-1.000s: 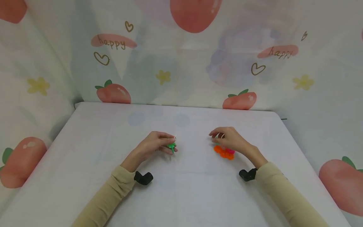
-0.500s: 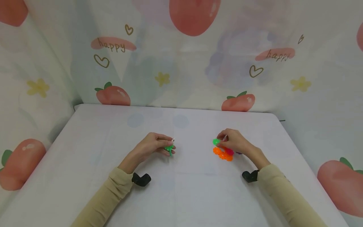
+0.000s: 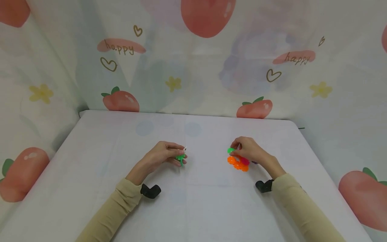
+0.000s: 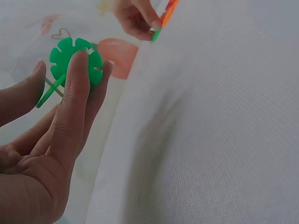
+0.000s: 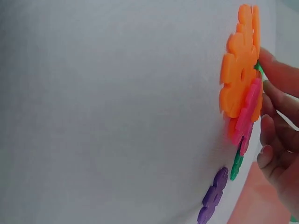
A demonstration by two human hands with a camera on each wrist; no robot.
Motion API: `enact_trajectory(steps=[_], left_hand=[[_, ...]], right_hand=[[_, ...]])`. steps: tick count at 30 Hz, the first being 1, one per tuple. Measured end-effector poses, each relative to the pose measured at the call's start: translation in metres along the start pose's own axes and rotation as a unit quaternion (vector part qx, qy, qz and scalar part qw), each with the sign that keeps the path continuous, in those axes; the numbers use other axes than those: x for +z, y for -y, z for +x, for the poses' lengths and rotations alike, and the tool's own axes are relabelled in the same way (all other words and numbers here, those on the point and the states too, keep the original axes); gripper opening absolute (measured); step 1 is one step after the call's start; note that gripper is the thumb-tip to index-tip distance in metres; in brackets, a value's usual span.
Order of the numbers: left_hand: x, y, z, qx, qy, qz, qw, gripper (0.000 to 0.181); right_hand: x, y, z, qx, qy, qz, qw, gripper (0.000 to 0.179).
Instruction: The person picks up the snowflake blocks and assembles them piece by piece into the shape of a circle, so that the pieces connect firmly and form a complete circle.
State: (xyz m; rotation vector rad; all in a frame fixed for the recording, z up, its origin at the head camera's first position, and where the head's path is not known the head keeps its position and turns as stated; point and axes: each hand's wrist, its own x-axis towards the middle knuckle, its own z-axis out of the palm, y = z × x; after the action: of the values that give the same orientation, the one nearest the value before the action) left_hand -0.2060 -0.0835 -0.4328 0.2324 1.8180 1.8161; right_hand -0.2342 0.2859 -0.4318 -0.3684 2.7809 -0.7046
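Note:
In the head view my left hand (image 3: 164, 153) holds joined green snowflake discs, raised over the table left of centre. The left wrist view shows one green notched disc (image 4: 60, 55) face-on behind a finger, with a second green disc (image 4: 50, 92) slotted into it edge-on by the thumb. A small white bit (image 3: 185, 148) sticks up beside them. My right hand (image 3: 249, 148) pinches another green disc (image 3: 230, 150) between thumb and forefinger, at the far side of a small pile. Orange discs (image 3: 234, 162) lie right below those fingertips.
A pink disc (image 5: 249, 105) leans on the orange ones in the right wrist view, with a dark green disc (image 5: 237, 165) behind. A purple disc (image 5: 214, 196) lies apart. The white table (image 3: 193, 208) meets a printed backdrop (image 3: 193, 90) at its far edge.
My right hand has come from hovering with spread fingers over the pile to pinching a green disc there. The left hand has kept its hold and shifted only slightly.

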Motion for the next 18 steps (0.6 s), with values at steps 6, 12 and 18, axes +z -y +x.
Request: enact_trajectory(steps=[6, 12, 18], left_hand=[[-0.002, 0.0014, -0.0006, 0.006, 0.0, -0.001, 1.0, 0.044], [-0.0021, 0.0009, 0.0004, 0.011, 0.008, -0.006, 0.9999, 0.045], [-0.0009, 0.0015, 0.0011, 0.005, 0.01, 0.002, 0.9999, 0.046]], right_hand=[[0.0036, 0.0052, 0.0036, -0.018, -0.009, 0.016, 0.9997, 0.024], [0.002, 0.0066, 0.004, -0.007, -0.025, -0.024, 0.9994, 0.033], [0.0031, 0.0029, 0.0014, 0.012, -0.01, 0.003, 0.9999, 0.033]])
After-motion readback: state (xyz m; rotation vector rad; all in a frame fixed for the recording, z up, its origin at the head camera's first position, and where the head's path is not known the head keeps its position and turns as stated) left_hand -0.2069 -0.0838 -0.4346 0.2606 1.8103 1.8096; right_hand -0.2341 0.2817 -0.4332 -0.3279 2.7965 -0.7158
